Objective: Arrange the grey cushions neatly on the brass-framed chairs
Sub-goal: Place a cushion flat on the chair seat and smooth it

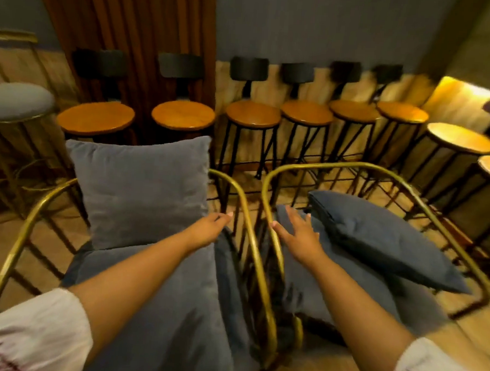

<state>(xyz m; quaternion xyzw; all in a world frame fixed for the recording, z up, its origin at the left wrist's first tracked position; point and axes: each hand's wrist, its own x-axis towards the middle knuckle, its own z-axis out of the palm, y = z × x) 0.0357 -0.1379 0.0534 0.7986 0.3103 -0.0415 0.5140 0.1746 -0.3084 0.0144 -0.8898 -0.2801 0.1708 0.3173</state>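
Grey back cushion point(141, 191) standing upright on left chair point(253, 214); the other cushion point(383, 238) lying flat on right chair point(269, 186). Left hand point(207, 228) and right hand point(298, 233) reaching, both spread, gripping nothing. Risk: dragging one corner, leaving it crooked.

Narrow gap btwn the two brass-framed chairs: curved brass arm of left chair point(253, 228) and curved brass arm of right chair point(268, 198) nearly touch, thin dark spindles under both. I see no room for a hand to pass there. Left hand point(209, 229) is just beside the left arm tube, right hand point(299, 235) just over the right one, fingers spread. Upright grey velvet cushion point(141, 191) blocks left chair's back. Flat dark-grey cushion point(383, 240) fills right seat, tilted. Open air above both seats. Row of round wooden bar stools w/ black legs point(253, 115) closes off far side.
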